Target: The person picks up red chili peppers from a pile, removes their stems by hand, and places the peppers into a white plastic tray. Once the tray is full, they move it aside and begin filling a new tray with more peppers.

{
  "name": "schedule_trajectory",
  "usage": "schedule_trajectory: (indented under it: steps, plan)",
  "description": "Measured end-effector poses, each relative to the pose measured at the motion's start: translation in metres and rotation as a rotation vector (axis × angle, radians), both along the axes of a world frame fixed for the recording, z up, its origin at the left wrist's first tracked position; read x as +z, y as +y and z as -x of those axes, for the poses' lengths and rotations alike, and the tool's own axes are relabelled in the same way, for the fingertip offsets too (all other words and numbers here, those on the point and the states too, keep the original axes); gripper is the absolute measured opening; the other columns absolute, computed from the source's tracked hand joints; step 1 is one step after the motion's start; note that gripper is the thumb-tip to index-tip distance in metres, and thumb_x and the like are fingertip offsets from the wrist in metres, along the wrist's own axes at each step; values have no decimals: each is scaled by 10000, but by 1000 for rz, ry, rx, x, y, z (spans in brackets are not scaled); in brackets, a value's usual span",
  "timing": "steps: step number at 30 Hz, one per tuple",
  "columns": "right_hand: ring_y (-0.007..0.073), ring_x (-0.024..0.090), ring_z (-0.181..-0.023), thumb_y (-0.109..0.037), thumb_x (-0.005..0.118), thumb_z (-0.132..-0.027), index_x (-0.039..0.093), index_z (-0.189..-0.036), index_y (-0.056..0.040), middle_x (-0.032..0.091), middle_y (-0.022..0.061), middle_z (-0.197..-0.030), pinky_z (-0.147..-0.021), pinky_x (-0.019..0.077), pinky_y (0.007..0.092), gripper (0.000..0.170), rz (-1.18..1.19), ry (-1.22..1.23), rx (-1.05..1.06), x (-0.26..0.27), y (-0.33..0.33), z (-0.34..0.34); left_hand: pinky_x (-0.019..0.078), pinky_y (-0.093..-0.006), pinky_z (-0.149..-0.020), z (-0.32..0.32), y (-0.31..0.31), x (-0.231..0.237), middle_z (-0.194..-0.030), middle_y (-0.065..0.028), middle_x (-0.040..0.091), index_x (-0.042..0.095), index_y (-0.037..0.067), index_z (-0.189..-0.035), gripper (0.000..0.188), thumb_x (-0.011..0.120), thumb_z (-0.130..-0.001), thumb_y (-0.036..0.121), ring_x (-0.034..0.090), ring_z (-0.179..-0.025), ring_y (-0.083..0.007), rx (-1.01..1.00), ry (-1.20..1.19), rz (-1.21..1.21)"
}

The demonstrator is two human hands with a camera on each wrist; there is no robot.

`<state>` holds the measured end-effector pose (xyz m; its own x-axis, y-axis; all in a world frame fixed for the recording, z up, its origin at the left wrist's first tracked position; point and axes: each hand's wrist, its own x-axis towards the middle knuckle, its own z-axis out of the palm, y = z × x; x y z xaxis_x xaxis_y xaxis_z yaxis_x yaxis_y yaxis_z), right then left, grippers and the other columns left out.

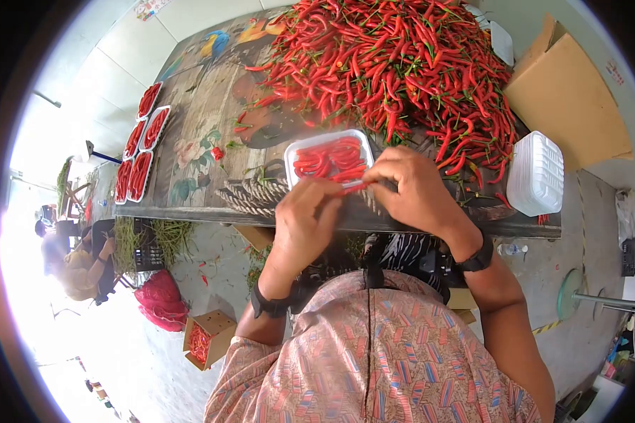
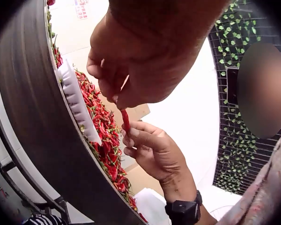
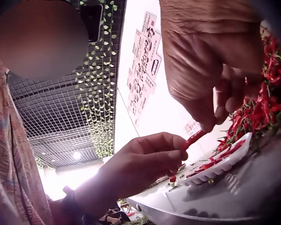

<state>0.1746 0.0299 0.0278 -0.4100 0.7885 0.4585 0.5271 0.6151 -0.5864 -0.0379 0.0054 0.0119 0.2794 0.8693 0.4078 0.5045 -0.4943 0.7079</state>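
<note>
A single red chili pepper (image 2: 126, 121) stretches between my two hands, one end pinched by each. My left hand (image 1: 305, 215) grips it between thumb and fingers from the left. On the other side, my right hand (image 1: 418, 189) pinches the opposite end with its fingertips. Just beyond them, a white foam tray (image 1: 324, 137) lies on the table, with red chilies (image 1: 329, 156) laid inside it. In the right wrist view, the chili pepper (image 3: 195, 137) shows above the near side of the tray (image 3: 210, 176).
A big heap of red chilies (image 1: 395, 63) covers the table's far right. Stacked white trays (image 1: 536, 176) stand at the right edge, near a cardboard box (image 1: 571, 99). Several filled trays (image 1: 140, 175) line the left end. Stems and loose chilies lie on the wooden tabletop (image 1: 204, 106).
</note>
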Motion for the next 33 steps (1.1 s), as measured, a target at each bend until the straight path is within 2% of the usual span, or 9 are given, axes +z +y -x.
schedule_trajectory:
  steps: [2,6,7,8,10,13,24,33]
  plan:
    - [281,645,-819,-29,735,-771,718,-858,-26,668,104,-840,-729,499,369,89,40,11,-77,1,9,2,519,-380,-708,5,6,2,-912,-143,659,661,19,-953,172,692,-788,-20,646,-805,-317,127,15,-55]
    - [271,643,-822,-28,739,-758,726,-851,-38,672,86,-807,-740,501,375,94,21,-26,-119,-8,23,5,511,-385,-778,18,15,-5,-961,-134,665,658,22,-956,165,690,-797,-8,639,-862,-302,186,61,-93]
    - [271,643,-822,-28,739,-758,726,-851,-38,672,86,-807,-740,501,375,94,21,-26,-117,-10,25,6,505,-339,-768,20,17,-6,-943,-122,663,674,7,-969,153,679,-818,-15,637,-824,-238,190,76,-104]
    - [270,640,-816,-28,739,-758,727,-849,-43,671,81,-799,-736,500,374,93,15,-45,-129,-12,27,6,505,-339,-768,20,18,-8,-943,-122,663,674,7,-969,153,679,-818,-15,637,-824,-238,192,76,-104]
    - [268,637,-811,-28,739,-757,728,-846,-48,671,76,-792,-732,499,373,93,12,-66,-139,-15,31,7,501,-409,-805,21,20,-14,-953,-132,655,664,25,-954,165,686,-794,-6,629,-894,-323,185,72,-105]
    - [267,633,-806,-32,743,-751,724,-834,-56,665,72,-783,-729,497,373,89,4,-94,-146,-20,33,8,496,-418,-805,20,23,-17,-946,-128,647,672,29,-948,167,691,-786,-7,620,-909,-334,161,82,-126]
    - [268,618,-848,-63,754,-749,723,-822,-87,666,53,-827,-760,502,384,83,22,-102,-147,-27,34,12,488,-420,-804,13,27,-17,-945,-111,636,690,37,-940,155,688,-790,2,605,-890,-321,129,128,-167]
    - [283,612,-820,-54,739,-747,723,-818,-83,664,65,-819,-745,495,397,78,-50,-96,-136,-36,37,12,495,-407,-817,12,27,-17,-953,-116,656,714,36,-943,154,683,-799,-7,619,-911,-314,121,185,-163]
